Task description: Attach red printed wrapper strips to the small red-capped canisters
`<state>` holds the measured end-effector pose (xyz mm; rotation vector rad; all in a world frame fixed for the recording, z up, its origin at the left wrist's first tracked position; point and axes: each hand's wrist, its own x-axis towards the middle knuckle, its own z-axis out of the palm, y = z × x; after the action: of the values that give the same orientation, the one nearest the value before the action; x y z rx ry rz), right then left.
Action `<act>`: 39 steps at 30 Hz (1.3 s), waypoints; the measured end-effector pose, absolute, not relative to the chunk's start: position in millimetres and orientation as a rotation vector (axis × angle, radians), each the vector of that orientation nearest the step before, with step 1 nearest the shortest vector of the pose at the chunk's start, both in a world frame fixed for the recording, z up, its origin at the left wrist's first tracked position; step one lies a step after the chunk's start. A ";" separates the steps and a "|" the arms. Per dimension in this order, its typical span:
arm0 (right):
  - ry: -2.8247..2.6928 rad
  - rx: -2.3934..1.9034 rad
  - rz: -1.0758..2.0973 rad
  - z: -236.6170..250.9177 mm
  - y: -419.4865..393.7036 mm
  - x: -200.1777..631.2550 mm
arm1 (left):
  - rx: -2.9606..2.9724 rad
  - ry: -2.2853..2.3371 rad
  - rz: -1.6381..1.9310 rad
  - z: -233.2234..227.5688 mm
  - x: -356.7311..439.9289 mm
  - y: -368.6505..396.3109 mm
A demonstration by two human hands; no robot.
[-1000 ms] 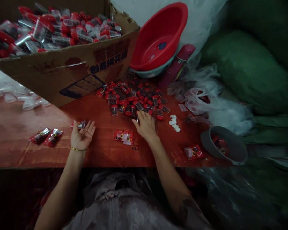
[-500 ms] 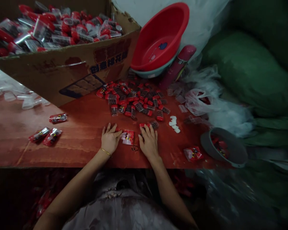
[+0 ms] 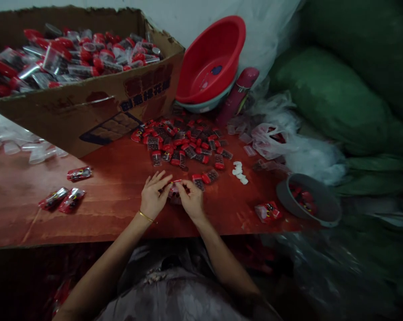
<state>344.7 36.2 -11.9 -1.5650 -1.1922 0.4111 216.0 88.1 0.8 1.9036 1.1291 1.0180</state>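
Note:
Near the table's front edge, a small red and clear plastic packet [image 3: 175,196] is between my two hands. My left hand [image 3: 153,196] pinches its upper left side with thumb and forefinger, the other fingers stretched out. At its upper right, my right hand [image 3: 192,201] has thumb and fingers closed on the edge. My fingers partly cover the packet. Just beyond my right hand lie two small clear containers with red caps [image 3: 209,176] and dark pellets inside. A loose pile of such containers [image 3: 188,141] spreads farther back.
A cardboard box [image 3: 130,104] full of red-capped containers stands back left. Filled packets [image 3: 72,199] lie at left, another packet [image 3: 267,211] at right beside a grey bowl [image 3: 328,209]. White pieces [image 3: 238,173], a red basin [image 3: 211,58], a flask [image 3: 236,96] and plastic bags [image 3: 317,162] are also around.
My right hand has moved left from the red-capped containers to the packet and now pinches it. The packet's upper edge has been lifted between both hands. The view has shifted slightly.

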 end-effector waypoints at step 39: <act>-1.349 -1.543 0.857 23.2 -31.4 372.2 | 0.581 1.052 0.791 21.9 220.6 63.4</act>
<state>372.2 -31.4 23.2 -1.5433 -1.3493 0.8566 220.6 63.4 21.9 0.5806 1.0522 0.7906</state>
